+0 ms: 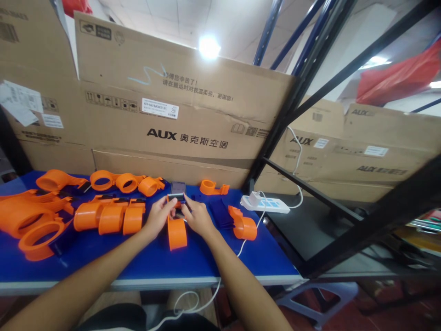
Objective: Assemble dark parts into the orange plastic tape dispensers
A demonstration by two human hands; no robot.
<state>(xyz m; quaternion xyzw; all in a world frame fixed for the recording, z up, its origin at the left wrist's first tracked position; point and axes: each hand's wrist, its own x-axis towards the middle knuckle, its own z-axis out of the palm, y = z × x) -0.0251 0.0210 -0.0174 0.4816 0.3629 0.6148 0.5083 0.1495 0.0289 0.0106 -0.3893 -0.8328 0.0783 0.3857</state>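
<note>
Both my hands meet over an orange plastic ring part (177, 231) lying on the blue table (144, 262). My left hand (159, 215) pinches the top of that part, near a small dark piece. My right hand (197, 216) has its fingers curled on the same spot, index finger reaching toward the dark piece. A phone (178, 188) lies just behind my fingertips.
Several orange ring parts (110, 216) lie in rows to the left; one more (243, 225) sits to the right beside a stack of dark blue pieces (220, 214). A white power strip (265, 203) with a cable rests at the right edge. Cardboard boxes (179, 115) wall the back; black shelf struts (344, 230) stand right.
</note>
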